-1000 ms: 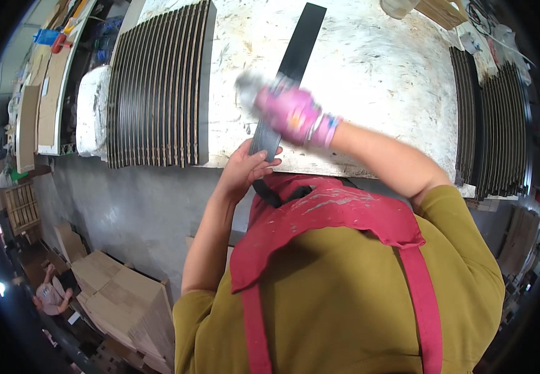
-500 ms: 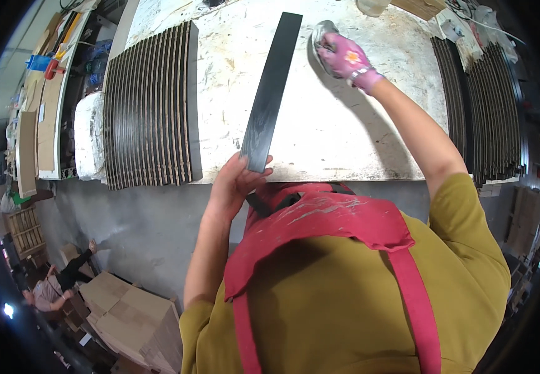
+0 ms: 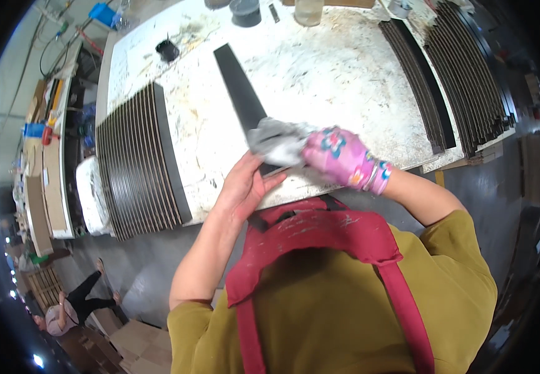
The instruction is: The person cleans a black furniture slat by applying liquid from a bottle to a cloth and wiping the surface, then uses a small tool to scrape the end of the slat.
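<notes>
A long dark flat strip (image 3: 240, 84) lies on the stained white table, its near end toward me. My bare left hand (image 3: 245, 182) grips that near end, thumb on one side and fingers at the other edge. In a pink flowered glove, my right hand (image 3: 340, 156) clutches a crumpled grey-white rag (image 3: 279, 142). The rag presses on the strip close to my left fingers and hides part of its near end.
Stacked dark strips stand in a left row (image 3: 136, 165) and a right row (image 3: 469, 81). Toward the far edge are a black-stained cup (image 3: 167, 50), a grey tub (image 3: 245, 11) and a clear container (image 3: 308, 11). Cardboard boxes (image 3: 142, 343) and another person (image 3: 64, 311) are at lower left.
My right hand has brought the rag from the table's far right down onto the strip's near end. The whole view has turned, and the strip now slants the other way.
</notes>
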Available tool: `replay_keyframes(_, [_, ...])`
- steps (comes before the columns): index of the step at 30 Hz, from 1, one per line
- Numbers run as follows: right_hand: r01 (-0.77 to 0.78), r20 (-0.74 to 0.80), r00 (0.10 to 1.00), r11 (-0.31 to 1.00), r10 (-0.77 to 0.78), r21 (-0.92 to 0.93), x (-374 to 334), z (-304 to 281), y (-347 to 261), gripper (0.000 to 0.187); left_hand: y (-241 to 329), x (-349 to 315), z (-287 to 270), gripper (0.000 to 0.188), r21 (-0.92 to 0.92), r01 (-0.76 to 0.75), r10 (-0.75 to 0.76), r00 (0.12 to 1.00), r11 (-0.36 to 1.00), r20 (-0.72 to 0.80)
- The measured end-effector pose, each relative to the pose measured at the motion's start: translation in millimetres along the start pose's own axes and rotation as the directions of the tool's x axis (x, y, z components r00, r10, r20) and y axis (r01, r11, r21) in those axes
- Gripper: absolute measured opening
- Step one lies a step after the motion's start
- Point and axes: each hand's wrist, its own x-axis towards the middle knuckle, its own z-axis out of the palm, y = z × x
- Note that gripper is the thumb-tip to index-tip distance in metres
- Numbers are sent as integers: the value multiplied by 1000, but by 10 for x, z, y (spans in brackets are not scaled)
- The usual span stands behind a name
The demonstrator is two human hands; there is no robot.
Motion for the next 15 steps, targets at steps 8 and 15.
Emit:
replay_keyframes(8, [-462,-65,886,886,460,-26,-461,93,624,51,-304,11,-278,41,27,25,-24,999,999,-26])
replay_keyframes(15, [-347,-20,869,637,495,688,218,647,292,90,-797,262,-182,68,773,-216,317,948,596,20])
